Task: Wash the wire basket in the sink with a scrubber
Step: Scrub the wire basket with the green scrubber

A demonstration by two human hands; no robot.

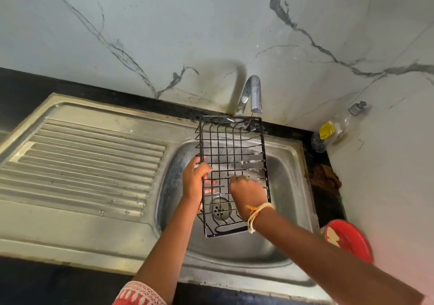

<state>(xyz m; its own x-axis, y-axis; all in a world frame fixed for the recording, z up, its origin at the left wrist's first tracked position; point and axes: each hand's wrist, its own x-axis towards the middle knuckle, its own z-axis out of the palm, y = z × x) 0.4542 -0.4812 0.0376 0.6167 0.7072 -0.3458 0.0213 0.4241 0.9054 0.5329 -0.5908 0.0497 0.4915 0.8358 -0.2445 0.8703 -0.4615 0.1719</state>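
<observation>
Left hand (196,178) grips the wire basket (232,175) by its left edge, long axis running near-to-far over the sink (291,154), while the right hand (246,188) is curled on the mesh, scrubber hidden.

**A home kitchen's washing-up corner**

A steel sink (285,168) with a ribbed drainboard (89,161) is set into a dark surface (23,81). A curved tap (252,93) rises against marble-patterned wall tiles (187,23) (a clear bottle (331,133) leans at right).
</observation>
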